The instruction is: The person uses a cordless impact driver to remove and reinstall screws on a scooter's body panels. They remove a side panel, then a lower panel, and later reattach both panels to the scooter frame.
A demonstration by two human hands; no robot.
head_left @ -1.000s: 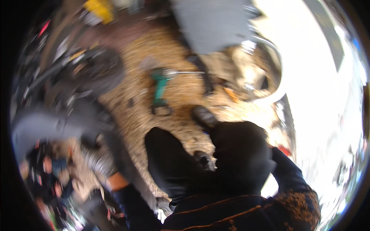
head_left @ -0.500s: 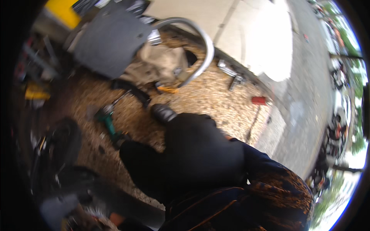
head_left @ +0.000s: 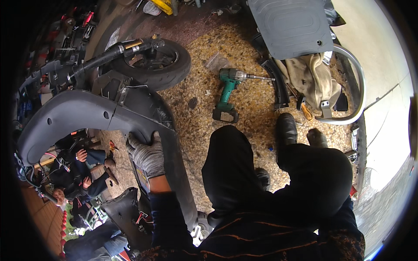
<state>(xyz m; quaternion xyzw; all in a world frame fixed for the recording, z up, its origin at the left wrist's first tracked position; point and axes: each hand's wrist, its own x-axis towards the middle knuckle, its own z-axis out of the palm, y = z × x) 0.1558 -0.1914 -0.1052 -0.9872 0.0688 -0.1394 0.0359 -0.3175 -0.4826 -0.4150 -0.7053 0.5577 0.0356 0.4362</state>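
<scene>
My left hand point(head_left: 147, 155), in a grey knit glove, grips the edge of a dark grey scooter body panel point(head_left: 174, 143), thumb apart from the curled fingers. The scooter lies on its side, its front wheel point(head_left: 150, 65) beyond my hand. My right hand point(head_left: 317, 138), in a dark glove, shows just past my bent right knee; its fingers look curled, and the knee hides the wrist and forearm. Whether it holds anything I cannot make out. A green cordless impact wrench point(head_left: 227, 93) with a long socket bit lies on the pebbled ground ahead of my knees.
At the far right are a grey seat-like panel point(head_left: 291, 28), a tan cloth point(head_left: 311, 82), a curved silver tube point(head_left: 360, 82) and an orange-handled tool point(head_left: 307, 112). A small plastic bag point(head_left: 217, 61) lies by the wrench. Another person point(head_left: 74, 178) sits beyond the scooter, lower left.
My view has swung left, bringing the scooter and my gloved left hand into sight. The impact wrench still lies on the ground.
</scene>
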